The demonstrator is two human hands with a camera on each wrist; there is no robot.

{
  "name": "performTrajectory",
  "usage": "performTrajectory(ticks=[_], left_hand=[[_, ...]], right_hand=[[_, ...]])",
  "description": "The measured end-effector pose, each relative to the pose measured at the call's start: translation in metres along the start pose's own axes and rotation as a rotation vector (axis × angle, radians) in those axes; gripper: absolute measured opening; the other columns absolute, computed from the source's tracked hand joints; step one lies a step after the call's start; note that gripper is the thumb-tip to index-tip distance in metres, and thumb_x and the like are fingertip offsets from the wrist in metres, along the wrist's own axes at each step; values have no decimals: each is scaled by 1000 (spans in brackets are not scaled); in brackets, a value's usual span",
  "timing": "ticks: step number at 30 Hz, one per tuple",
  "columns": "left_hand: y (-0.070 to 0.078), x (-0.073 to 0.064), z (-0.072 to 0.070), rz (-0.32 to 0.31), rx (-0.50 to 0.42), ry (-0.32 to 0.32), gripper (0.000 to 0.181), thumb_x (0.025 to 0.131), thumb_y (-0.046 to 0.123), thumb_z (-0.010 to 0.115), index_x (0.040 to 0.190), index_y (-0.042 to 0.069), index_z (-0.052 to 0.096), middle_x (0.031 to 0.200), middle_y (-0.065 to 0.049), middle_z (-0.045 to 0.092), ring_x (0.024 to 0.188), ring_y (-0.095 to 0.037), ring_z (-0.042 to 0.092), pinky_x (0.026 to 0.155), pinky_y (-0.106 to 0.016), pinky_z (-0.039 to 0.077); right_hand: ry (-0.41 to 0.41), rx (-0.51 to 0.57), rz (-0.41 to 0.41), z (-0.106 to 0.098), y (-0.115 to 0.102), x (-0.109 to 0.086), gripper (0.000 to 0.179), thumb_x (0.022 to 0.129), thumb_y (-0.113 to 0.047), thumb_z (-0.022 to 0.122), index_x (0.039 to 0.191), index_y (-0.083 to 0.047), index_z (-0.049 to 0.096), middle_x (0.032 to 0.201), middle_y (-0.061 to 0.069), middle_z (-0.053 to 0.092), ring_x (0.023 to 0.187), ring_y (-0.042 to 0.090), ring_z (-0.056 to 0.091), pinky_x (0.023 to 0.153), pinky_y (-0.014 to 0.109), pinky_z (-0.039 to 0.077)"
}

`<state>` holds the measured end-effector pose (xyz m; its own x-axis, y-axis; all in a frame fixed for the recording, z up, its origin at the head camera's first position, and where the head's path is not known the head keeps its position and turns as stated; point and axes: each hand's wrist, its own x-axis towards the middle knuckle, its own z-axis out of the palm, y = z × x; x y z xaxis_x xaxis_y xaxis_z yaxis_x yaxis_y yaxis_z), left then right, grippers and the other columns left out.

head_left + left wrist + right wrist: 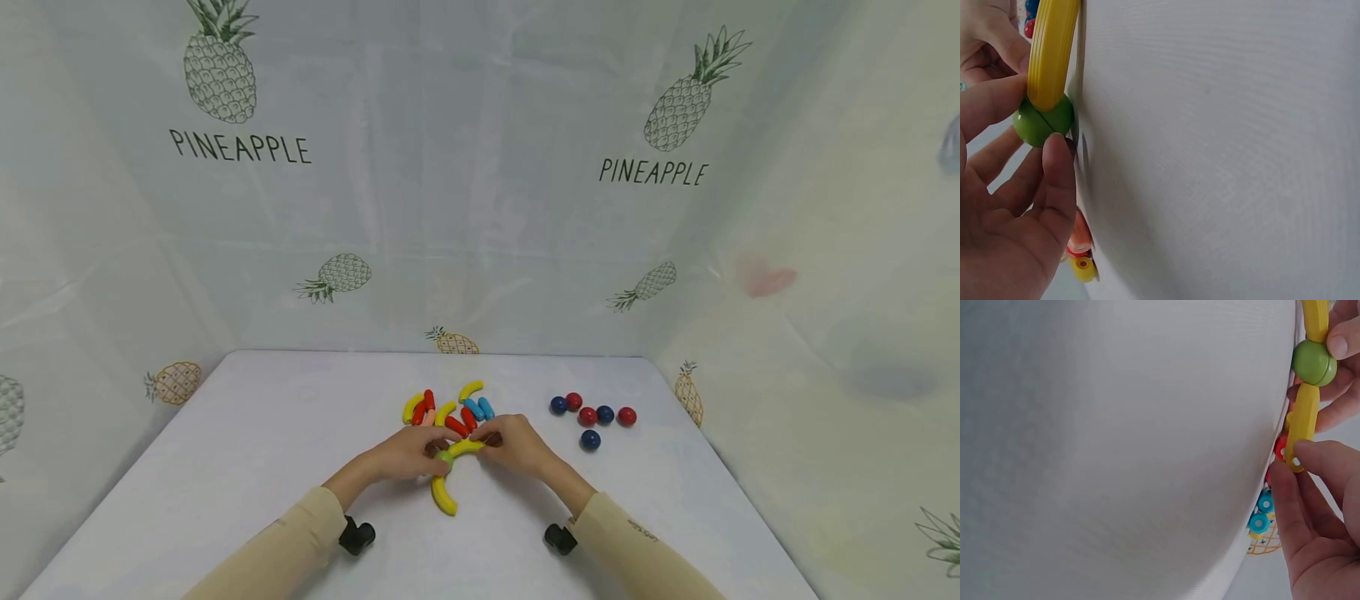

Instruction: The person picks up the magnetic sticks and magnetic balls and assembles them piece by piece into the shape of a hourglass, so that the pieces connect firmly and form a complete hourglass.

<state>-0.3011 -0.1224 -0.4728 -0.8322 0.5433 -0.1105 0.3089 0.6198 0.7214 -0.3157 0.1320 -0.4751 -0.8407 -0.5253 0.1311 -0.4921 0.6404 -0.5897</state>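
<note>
My left hand (408, 452) pinches a green ball (1036, 127) between thumb and fingers. Two curved yellow rods join the ball: one yellow rod (444, 497) points toward me, and the other yellow rod (467, 447) reaches to the right. The far end of that second rod is pinched by my right hand (517, 446); a pale dot shows on its tip in the right wrist view. A dark seam line runs across the green ball (1314, 363). Both hands are low over the white table, just in front of a cluster of loose rods.
Behind the hands lie red rods (457, 426), blue rods (475, 409), a pink rod (429, 417) and yellow rods (471, 390). Dark blue balls (590, 440) and red balls (627, 416) sit at the back right of the white table (300, 400). A pineapple-print curtain (465, 208) hangs behind.
</note>
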Motion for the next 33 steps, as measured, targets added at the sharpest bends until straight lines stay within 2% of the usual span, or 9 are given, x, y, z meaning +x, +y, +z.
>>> performTrajectory(ticks=[7,14,19,33], left_hand=[[0,-2,0,3,-44,-8,45,95,25,80,138,21,67,123,-2,70,109,-22,65,88,-41,62],[0,-1,1,-12,-118,-22,41,102,29,72,141,19,64,115,-1,69,91,-18,67,76,-35,59],[1,-1,2,-14,-125,-5,37,104,29,70,139,17,66,109,-1,69,87,-18,66,77,-35,59],[1,-1,5,-23,-120,14,33,104,28,69,135,16,67,106,-1,69,86,-19,65,76,-35,59]], right_hand=[[14,-2,9,2,1,1,20,95,-8,80,115,-13,81,107,-2,77,91,9,67,87,25,60],[27,9,-1,3,-1,1,18,95,-7,80,112,-11,81,107,1,78,90,12,69,86,28,62],[41,12,-12,4,-3,2,17,94,-4,80,110,-8,81,104,4,78,88,13,69,86,33,63],[50,13,-10,5,0,0,14,94,-8,81,107,-12,81,101,-1,78,89,8,68,85,23,60]])
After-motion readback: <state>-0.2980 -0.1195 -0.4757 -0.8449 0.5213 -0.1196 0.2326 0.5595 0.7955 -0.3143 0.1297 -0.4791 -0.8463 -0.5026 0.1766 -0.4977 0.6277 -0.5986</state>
